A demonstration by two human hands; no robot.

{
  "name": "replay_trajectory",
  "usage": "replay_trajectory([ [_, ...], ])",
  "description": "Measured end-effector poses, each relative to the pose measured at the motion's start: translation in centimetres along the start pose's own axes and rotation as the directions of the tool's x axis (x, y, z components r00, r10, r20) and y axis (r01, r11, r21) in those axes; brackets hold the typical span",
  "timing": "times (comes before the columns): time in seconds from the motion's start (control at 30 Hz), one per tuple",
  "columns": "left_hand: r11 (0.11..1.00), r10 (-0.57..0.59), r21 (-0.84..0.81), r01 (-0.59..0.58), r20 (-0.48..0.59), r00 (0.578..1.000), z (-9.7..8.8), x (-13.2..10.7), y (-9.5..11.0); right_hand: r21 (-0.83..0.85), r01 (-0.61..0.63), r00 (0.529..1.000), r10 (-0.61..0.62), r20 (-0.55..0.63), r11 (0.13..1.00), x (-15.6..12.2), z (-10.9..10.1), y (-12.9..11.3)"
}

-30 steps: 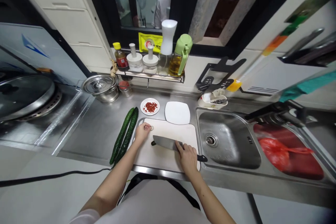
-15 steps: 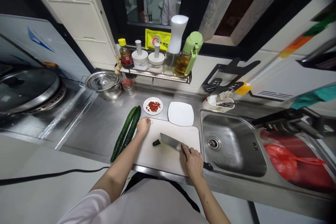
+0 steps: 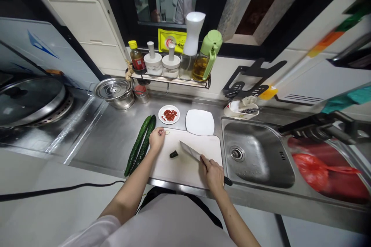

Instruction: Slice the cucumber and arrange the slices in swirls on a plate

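1. While R hand (image 3: 213, 172) grips the knife (image 3: 189, 150), its blade slants up-L nr ctr frame; black handle end pokes out lower R.
2. L hand (image 3: 157, 137), just L of ctr: fingers curled, tips right by the slice (image 3: 167, 132); can't tell if pinched or loose.
3. Slice looks thin, round, pale w/ darker rim; sits nr upper-L corner of the board (image 3: 185, 171).
4. Cucumber end (image 3: 174, 154) lies btwn hands, apart from both: short, dark green.
5. Farther out, L of board: two long cucumbers (image 3: 138, 145), dark green, bumpy, side by side.
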State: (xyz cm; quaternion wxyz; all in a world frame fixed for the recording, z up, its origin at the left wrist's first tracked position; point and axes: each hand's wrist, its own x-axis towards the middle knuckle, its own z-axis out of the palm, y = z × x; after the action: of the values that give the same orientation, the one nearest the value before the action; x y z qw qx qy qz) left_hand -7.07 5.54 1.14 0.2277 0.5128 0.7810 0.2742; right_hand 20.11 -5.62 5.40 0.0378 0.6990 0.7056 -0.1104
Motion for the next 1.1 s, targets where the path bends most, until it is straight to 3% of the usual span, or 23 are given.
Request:
replay_trajectory([
  [0.17,0.962,0.202,-0.171,-0.214,-0.086,0.976,0.0,-6.5,-2.2,0.283,-0.054,0.998,0.047,0.029,0.958,0.0,0.9,-0.1],
  [0.27,0.910,0.365,-0.176,-0.376,-0.094,0.926,0.5,-10.2,-3.4,0.355,-0.099,0.990,0.057,0.126,0.930,0.0,0.8,-0.6],
  [0.33,0.879,0.440,-0.152,-0.451,-0.102,0.892,1.0,-11.4,-3.9,0.355,-0.100,0.980,0.029,0.198,0.930,0.0,0.4,-1.2],
  [0.5,0.822,0.554,-0.103,-0.560,-0.080,0.828,2.4,-11.1,-4.3,0.275,-0.043,0.967,-0.029,0.255,0.961,-0.4,-1.2,-3.2],
  [0.73,0.765,0.634,-0.099,-0.637,-0.060,0.771,3.6,-10.3,-4.5,0.109,0.091,0.949,-0.119,0.293,0.990,-0.9,-2.2,-5.3],
  [1.1,0.745,0.656,-0.088,-0.661,-0.082,0.750,4.0,-10.2,-5.0,0.052,0.159,0.926,-0.167,0.338,0.986,-1.3,-2.3,-6.2],
])
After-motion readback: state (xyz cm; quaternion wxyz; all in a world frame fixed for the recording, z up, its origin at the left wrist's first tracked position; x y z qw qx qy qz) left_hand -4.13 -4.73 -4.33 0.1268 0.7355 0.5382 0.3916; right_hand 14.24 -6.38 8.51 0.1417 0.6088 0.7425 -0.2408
